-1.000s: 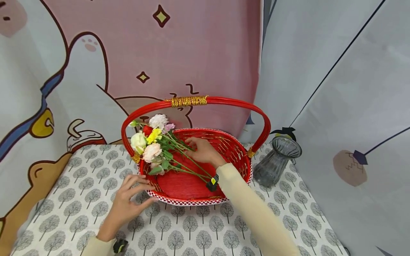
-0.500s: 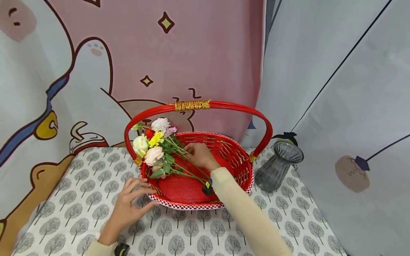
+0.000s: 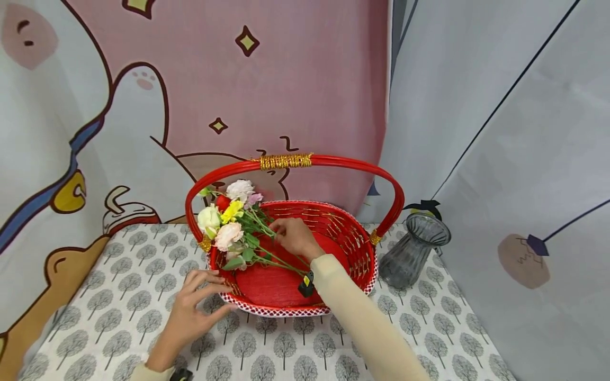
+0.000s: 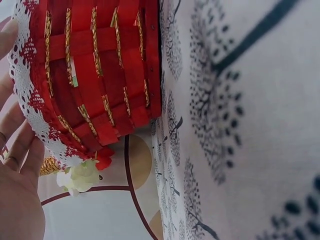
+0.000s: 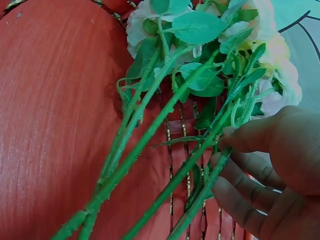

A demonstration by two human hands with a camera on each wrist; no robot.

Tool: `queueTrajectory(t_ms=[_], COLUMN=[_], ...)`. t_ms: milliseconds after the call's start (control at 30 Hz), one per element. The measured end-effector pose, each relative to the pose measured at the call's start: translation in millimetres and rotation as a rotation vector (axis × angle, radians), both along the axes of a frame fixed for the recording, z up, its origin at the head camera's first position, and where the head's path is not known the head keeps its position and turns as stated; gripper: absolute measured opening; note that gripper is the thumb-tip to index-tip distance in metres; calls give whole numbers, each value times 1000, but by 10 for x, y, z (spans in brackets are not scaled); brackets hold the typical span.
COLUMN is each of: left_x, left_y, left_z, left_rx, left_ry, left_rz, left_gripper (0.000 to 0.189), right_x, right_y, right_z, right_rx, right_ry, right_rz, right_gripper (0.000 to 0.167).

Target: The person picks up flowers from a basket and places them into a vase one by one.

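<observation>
A red woven basket with a tall red handle stands on the table. Across its left side leans a bunch of flowers, with white, yellow, red, pink and lilac blooms; the green stems slant down over the basket floor. My right hand is inside the basket, thumb and fingers pinching a flower stem just below the leaves. My left hand rests relaxed at the basket's front left rim. In the left wrist view its fingers reach behind the white lace trim, nearly straight.
A clear grey glass vase stands right of the basket, close to the grey curtain wall. Under everything lies a white tablecloth with a tree print. A pink cartoon curtain hangs behind the basket.
The whole head view has shifted slightly, so the scene sits lower. Relative to the basket, my right hand has moved a little to the left at the stems. My left hand stays at the rim.
</observation>
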State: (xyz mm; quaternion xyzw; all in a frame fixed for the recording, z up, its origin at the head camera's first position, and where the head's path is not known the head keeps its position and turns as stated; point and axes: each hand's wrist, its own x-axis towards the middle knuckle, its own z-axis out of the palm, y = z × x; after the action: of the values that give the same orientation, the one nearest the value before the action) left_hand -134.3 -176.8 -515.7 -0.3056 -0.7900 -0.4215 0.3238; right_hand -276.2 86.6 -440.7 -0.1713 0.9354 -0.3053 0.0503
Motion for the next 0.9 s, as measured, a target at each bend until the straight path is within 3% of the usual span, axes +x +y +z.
queueTrajectory(t_ms=[333, 600, 900], left_x=[25, 12, 24], left_y=[-7, 0, 3], left_z=[-13, -6, -4], left_rx=[9, 12, 9], left_ry=[-4, -6, -22], left_rz=[2, -2, 4], left_gripper=[38, 36, 34], right_x=[12, 44, 89], right_y=[62, 119, 190], right_z=[80, 171, 250], right_rx=[59, 26, -22], right_ry=[114, 81, 104], right_rz=[16, 16, 20], right_gripper=[28, 28, 28])
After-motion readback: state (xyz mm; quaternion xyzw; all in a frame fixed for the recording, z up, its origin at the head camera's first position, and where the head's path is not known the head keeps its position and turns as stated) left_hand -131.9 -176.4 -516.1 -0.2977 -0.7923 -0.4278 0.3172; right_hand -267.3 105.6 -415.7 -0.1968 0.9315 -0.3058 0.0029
